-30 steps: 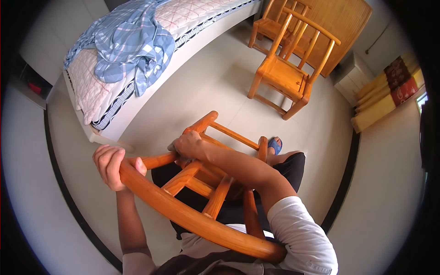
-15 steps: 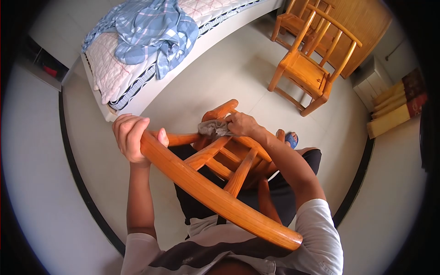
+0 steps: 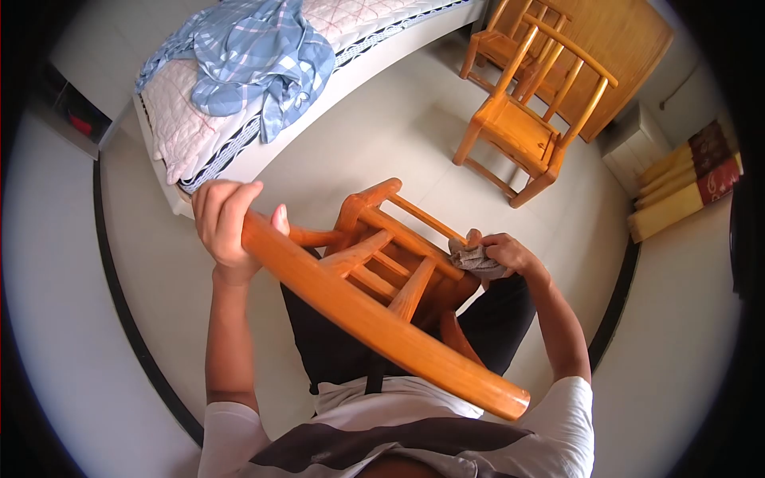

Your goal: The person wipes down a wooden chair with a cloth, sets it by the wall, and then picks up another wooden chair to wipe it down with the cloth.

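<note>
A small wooden chair (image 3: 374, 323) lies tilted across my lap, its curved top rail nearest me and its slats and legs pointing away. My left hand (image 3: 227, 223) is wrapped round the left end of that top rail. In my right hand (image 3: 507, 253) is a crumpled grey cloth (image 3: 476, 260), pressed at the right end of a crossbar on the chair's far side. Part of the chair's seat and the lower legs are hidden behind the rail and slats.
Another wooden chair (image 3: 522, 131) stands on the tiled floor ahead to the right, with one more (image 3: 498, 44) behind it by a wooden panel (image 3: 629, 72). On the left is a bed (image 3: 179, 147) with a blue plaid cloth (image 3: 255, 68). A white cabinet (image 3: 629, 147) stands at right.
My right hand has carried the cloth from the chair's left corner along to the right end of the crossbar. The left hand keeps its hold on the top rail.
</note>
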{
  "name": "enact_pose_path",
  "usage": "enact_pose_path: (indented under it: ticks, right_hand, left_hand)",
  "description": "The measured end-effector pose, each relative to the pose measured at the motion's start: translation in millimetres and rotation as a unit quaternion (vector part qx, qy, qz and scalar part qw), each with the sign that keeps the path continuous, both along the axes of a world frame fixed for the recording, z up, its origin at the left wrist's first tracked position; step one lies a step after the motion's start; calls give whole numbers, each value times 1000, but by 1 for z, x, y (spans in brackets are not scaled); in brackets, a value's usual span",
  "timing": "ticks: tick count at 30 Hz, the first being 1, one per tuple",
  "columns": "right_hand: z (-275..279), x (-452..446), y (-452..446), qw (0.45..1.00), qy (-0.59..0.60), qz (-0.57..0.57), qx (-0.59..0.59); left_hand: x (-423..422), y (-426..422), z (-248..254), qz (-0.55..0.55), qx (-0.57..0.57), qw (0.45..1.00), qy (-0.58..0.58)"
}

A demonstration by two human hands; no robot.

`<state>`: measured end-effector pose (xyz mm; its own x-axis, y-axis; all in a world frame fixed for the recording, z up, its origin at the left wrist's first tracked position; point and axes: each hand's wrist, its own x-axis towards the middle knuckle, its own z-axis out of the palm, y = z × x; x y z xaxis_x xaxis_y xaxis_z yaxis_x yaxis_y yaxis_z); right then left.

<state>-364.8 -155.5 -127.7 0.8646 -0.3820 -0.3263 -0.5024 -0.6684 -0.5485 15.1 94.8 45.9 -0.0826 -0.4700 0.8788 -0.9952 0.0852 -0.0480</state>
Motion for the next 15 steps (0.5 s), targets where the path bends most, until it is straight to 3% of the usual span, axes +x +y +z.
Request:
enact_pose_path:
  ticks: [1,2,3,5,6,7,9,11,13,15]
  right_hand:
    - [19,1,7,955,-49,-167,241]
    - [36,4,13,823,-95,-319,460]
    - [47,9,16,824,-96,-319,459]
    - [71,23,21,743,-327,-296,504]
    - [95,33,25,740,-349,-287,498]
    - [122,44,28,736,-373,-278,493]
    - [166,65,29,775,-403,-217,437]
    - [203,84,24,827,-417,-136,351]
    - [233,105,22,851,-425,-76,299]
    - [259,124,28,901,-369,-39,226]
  left_hand:
    - [-2,-7,6,-1,28,1000,12]
    - [-6,-13,16,-1,64,998,29]
    - [-10,-19,27,-1,63,998,28]
    - [-14,-31,52,-49,243,966,66]
    - [-13,-37,65,-69,313,945,71]
    - [-10,-44,68,-74,312,945,66]
    - [-1,-60,76,-144,365,915,91]
    - [1,-76,74,-137,373,913,89]
    - [-5,-93,74,-137,342,899,235]
    - [-7,-107,72,-142,344,898,233]
